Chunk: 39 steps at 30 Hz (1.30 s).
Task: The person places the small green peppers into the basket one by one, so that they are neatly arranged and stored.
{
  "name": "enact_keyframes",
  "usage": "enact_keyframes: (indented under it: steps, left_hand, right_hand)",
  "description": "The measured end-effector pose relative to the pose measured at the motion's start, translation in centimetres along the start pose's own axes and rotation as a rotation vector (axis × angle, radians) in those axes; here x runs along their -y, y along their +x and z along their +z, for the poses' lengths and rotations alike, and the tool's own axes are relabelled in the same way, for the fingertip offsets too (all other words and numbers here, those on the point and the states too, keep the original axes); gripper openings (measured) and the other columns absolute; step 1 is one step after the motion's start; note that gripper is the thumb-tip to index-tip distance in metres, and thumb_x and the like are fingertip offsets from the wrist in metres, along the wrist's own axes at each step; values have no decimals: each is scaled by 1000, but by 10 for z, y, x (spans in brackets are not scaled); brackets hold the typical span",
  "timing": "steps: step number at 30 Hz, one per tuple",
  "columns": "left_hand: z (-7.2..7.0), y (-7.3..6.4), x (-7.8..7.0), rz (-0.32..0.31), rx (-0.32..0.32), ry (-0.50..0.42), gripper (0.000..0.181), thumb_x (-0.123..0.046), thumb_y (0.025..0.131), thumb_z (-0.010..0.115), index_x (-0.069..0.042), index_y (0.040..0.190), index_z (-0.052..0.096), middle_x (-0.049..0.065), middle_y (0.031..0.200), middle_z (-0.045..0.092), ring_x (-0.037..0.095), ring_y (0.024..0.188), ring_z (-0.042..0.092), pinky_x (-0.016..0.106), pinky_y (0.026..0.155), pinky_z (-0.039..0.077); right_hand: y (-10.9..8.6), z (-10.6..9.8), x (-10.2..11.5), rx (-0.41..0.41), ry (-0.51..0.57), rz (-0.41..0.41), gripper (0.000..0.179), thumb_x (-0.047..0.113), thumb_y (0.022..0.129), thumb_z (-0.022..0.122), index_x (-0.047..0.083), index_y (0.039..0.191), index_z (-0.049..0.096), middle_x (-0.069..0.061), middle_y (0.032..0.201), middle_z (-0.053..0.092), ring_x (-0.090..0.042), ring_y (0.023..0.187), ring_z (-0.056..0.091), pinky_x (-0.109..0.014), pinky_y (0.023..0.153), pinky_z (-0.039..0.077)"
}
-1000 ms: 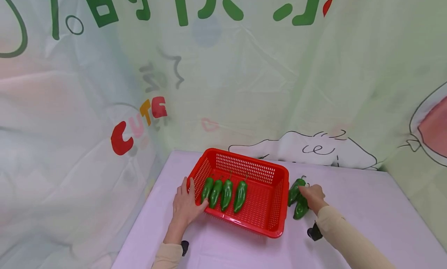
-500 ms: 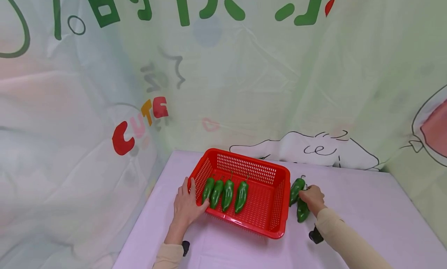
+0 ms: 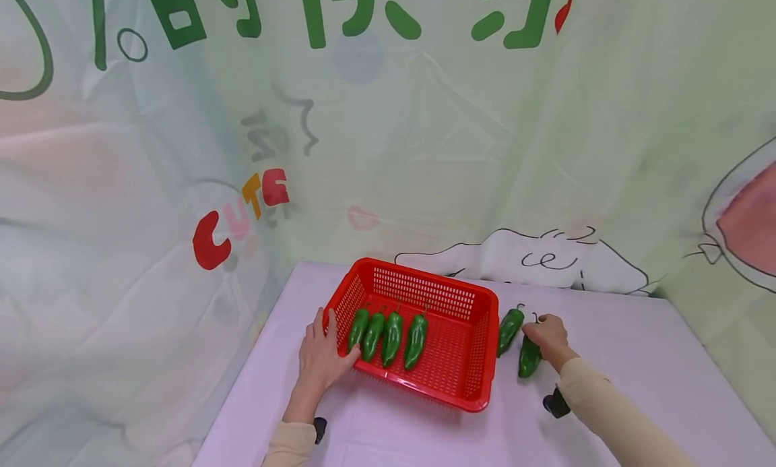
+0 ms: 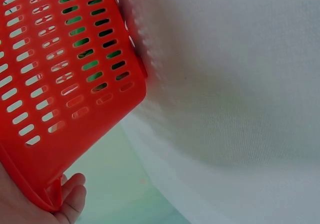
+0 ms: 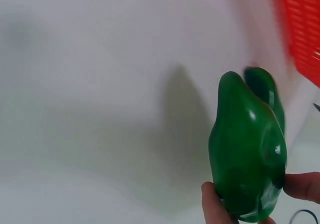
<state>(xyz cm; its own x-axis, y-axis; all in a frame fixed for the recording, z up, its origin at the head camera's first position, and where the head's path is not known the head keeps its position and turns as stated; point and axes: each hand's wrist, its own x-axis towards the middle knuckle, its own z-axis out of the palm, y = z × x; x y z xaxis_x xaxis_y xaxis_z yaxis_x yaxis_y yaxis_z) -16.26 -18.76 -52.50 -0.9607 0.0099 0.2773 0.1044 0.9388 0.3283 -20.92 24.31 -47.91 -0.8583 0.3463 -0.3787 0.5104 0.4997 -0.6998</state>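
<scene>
In the head view my left hand [image 3: 322, 356] grips the left front corner of a red perforated plastic basket [image 3: 451, 356]. Fingers curl about its rim in the left wrist view. Several green peppers [image 3: 393, 339] lie side by side in the basket's left half, stems pointing away. Right of the basket, my right hand [image 3: 548, 339] pinches another green pepper [image 3: 529, 360] near its stem end; the right wrist view has this pepper [image 5: 245, 149] between thumb and fingers, over its shadow. One more green pepper [image 3: 510, 330] lies beside the basket's right wall, left of the held one.
A pale lilac cloth [image 3: 388, 443] covers the table. Printed fabric [image 3: 424, 150] hangs behind and at both sides, close to the table's edges. Each wrist wears a small black device [image 3: 556, 403].
My right hand has drawn the pinched pepper slightly right, leaving a gap between it and the other loose pepper. The left hand stays on the basket, and the peppers inside have not shifted.
</scene>
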Motion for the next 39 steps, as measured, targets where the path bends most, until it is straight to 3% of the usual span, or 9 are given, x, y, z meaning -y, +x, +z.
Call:
enact_keyframes:
  steps: [7, 13, 20, 39]
  left_hand:
    - [0, 0, -1, -2, 13, 3, 91, -51, 81, 60, 3, 150, 35, 24, 152, 30, 37, 121, 43, 48, 93, 47]
    - [-2, 0, -1, -4, 22, 2, 91, -51, 82, 59, 3, 150, 34, 24, 152, 30, 37, 121, 43, 48, 93, 47]
    - [-3, -1, -2, -4, 21, -8, 89, -51, 83, 58, 3, 150, 36, 25, 152, 30, 37, 121, 43, 48, 93, 47]
    - [-5, 0, -4, -3, 18, -3, 90, -51, 81, 60, 4, 149, 37, 25, 151, 31, 38, 121, 43, 48, 94, 47]
  right_hand:
    - [-7, -17, 16, 25, 141, 7, 66, 14, 93, 47, -17, 146, 21, -40, 142, 30, -49, 123, 42, -66, 94, 43]
    - [-13, -26, 29, 66, 186, 8, 69, 12, 91, 46, -14, 149, 18, -39, 142, 30, -45, 115, 46, -66, 96, 41]
    - [-21, -31, 46, 94, 217, -55, 68, 10, 91, 44, -13, 150, 17, -39, 139, 33, -43, 108, 51, -68, 93, 41]
    - [-36, -2, 89, 209, 276, -90, 63, 9, 93, 44, -10, 150, 24, -36, 148, 26, -48, 128, 36, -65, 101, 37]
